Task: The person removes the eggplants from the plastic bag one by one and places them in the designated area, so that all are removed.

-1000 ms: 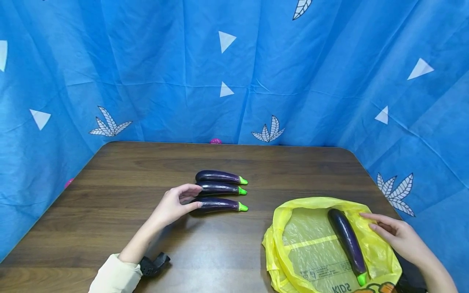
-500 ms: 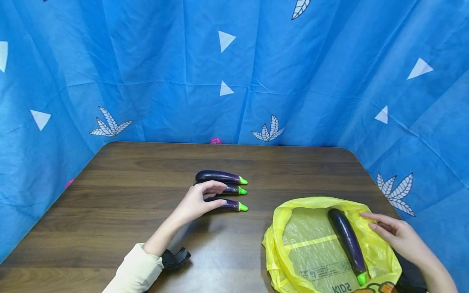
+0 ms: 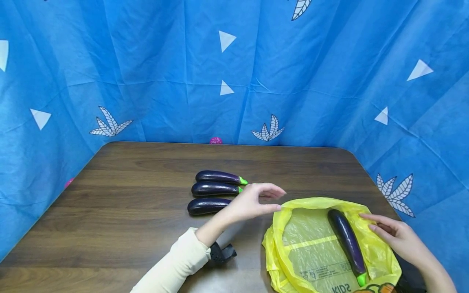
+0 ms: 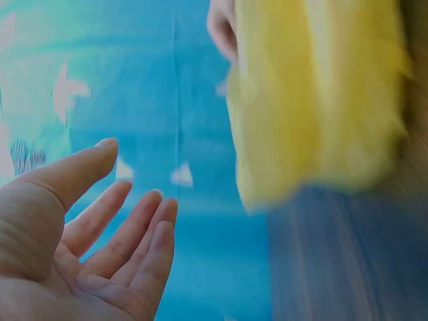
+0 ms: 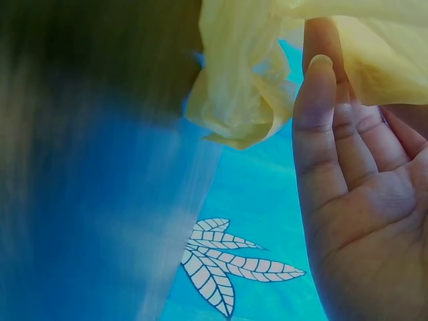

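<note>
Grip: the left hand [image 3: 253, 200] hovers with relaxed, spread fingers and holds nothing, its thumb just at the near-left rim of the yellow bag [image 3: 293, 207]; the right hand [image 3: 397, 236] lies with straight fingers on the bag's right rim, pinching nothing. The blue curtain [image 3: 146, 73] encloses the dark wooden worktop [image 3: 128, 228]. The bag lies open at the worktop's right front, with 1 eggplant [image 3: 347, 240] inside, green stem toward the viewer. 3 eggplants [image 3: 214, 188] lie side by side at centre, just left of the left hand.
</note>
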Tool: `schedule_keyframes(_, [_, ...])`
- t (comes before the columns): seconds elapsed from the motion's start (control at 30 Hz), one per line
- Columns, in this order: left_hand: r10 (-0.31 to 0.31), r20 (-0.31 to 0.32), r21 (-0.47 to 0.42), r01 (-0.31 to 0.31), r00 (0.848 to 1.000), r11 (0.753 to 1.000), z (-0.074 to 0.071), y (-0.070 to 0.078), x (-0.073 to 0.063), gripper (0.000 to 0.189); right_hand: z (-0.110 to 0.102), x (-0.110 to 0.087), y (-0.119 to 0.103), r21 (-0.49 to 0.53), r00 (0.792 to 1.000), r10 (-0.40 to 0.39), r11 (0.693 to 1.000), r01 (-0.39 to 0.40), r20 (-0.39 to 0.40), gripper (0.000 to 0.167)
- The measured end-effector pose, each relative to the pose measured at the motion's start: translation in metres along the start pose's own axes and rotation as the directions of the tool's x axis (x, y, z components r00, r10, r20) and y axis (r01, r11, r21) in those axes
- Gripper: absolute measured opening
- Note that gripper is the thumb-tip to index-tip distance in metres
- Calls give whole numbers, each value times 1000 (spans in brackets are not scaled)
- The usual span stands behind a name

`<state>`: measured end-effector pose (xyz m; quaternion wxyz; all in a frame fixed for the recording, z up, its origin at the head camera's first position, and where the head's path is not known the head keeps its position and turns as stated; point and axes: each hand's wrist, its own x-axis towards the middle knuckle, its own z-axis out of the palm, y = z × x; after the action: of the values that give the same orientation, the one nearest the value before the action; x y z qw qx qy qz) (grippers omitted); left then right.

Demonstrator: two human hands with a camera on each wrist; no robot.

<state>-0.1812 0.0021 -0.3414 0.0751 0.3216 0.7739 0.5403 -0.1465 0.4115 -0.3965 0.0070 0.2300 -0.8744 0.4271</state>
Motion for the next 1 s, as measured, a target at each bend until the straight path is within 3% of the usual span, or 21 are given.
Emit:
schedule_keyframes(0.1, [60,106,28,-63,993,998,24,14,22,32,0,-1,0,7,1000,-11,1000,11,4,33])
schedule_keyframes(0.2, [102,198,53,-115,975,992,45,26,40,34,1,-2,0,12,1000,-18,1000,18,7,33])
schedule_keyframes(0.33, [107,270,16,-115,957,993,64,36,58,34,1,-1,1,2,1000,-14,1000,14,4,32])
schedule_keyframes(0.6, [75,296,-133,-37,952,990,85,33,76,33,1,1,2,-23,1000,-2,1000,2,4,31])
schedule_keyframes(0.83, [29,331,-167,29,943,985,101,28,81,30,0,1,0,-18,1000,15,1000,-15,1,31])
schedule_keyframes(1.0, [37,361,-179,30,932,983,113,23,84,28,0,1,0,-38,1000,24,999,-25,-12,31])
